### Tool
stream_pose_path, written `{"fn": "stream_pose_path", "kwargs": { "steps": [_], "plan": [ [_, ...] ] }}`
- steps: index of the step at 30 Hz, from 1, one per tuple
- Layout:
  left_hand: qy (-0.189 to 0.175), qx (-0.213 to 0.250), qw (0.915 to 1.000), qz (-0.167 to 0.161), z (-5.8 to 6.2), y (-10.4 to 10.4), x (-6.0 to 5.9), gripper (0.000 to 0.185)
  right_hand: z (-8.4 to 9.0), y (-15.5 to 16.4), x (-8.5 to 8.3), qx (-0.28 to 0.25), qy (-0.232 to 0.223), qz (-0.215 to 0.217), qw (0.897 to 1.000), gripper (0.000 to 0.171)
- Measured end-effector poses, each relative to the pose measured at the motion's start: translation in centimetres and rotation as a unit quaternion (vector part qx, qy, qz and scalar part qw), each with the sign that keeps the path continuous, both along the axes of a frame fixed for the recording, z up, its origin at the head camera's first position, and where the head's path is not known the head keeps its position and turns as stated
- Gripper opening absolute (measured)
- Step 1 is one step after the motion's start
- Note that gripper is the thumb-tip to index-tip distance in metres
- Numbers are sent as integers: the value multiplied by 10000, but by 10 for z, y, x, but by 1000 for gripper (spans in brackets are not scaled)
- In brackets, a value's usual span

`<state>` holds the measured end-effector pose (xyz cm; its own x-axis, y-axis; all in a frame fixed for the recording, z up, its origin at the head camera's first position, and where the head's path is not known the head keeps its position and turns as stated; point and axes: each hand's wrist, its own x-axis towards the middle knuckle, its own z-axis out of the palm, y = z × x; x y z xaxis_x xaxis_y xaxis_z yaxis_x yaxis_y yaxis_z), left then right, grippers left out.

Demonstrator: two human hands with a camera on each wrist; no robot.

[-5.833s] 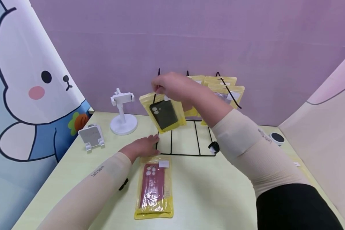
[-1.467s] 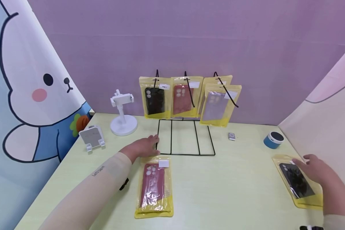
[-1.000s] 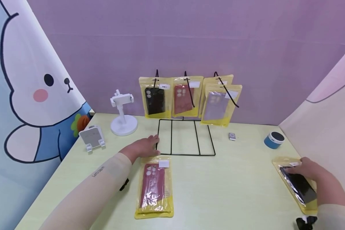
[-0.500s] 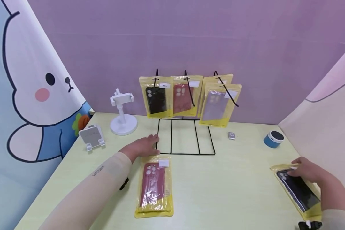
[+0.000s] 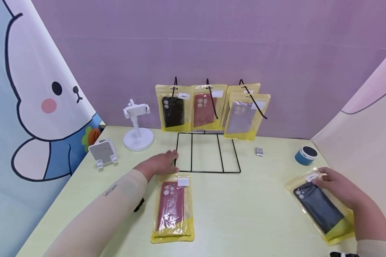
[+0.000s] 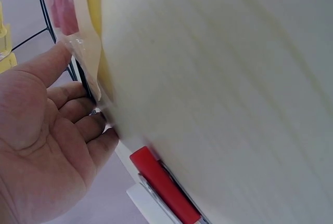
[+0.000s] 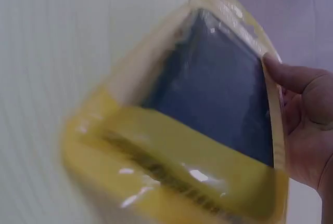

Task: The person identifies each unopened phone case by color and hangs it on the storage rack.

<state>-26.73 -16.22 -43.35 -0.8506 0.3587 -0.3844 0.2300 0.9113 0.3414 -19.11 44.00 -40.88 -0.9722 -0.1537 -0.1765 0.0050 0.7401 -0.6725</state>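
Observation:
At the right of the head view, my right hand (image 5: 339,187) pinches the top edge of a yellow-edged clear pouch holding a dark phone case (image 5: 318,207). The right wrist view shows this pouch (image 7: 208,89) tilted, with the thumb on its front. My left hand (image 5: 159,165) rests against the left side of a black wire display rack (image 5: 209,172). Seen from the left wrist, its fingers (image 6: 78,109) are loosely bent at the wire. A pouch with a dark red phone case (image 5: 171,207) lies flat just in front of the rack.
The rack's prongs carry a black-case pouch (image 5: 173,112), a red-case pouch (image 5: 204,110) and lilac-case pouches (image 5: 242,119). Left stand a white phone stand (image 5: 138,139) and a smaller holder (image 5: 103,153). Right are a small silver device (image 5: 259,151) and a blue round speaker (image 5: 305,156).
The black-case pouch went onto the left prong. My right hand then took another dark-case pouch at the right, which has lifted and shifted left. My left hand stays put.

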Motion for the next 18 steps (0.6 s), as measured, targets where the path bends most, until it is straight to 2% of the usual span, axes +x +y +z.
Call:
{"fn": "stream_pose_path", "kwargs": {
  "steps": [5,9,14,18],
  "plan": [
    [12,1,10000,-11,-1,0,0,79,5,-21,0,-228,309,111,9992,33],
    [-34,22,10000,-15,0,1,1,78,7,-39,-1,-128,706,349,9968,27],
    [0,20,10000,-51,2,1,2,78,15,-67,-1,-57,916,531,9944,25],
    [-36,6,10000,17,2,1,1,79,23,-94,-2,-269,1029,769,9914,23]
  ]
}}
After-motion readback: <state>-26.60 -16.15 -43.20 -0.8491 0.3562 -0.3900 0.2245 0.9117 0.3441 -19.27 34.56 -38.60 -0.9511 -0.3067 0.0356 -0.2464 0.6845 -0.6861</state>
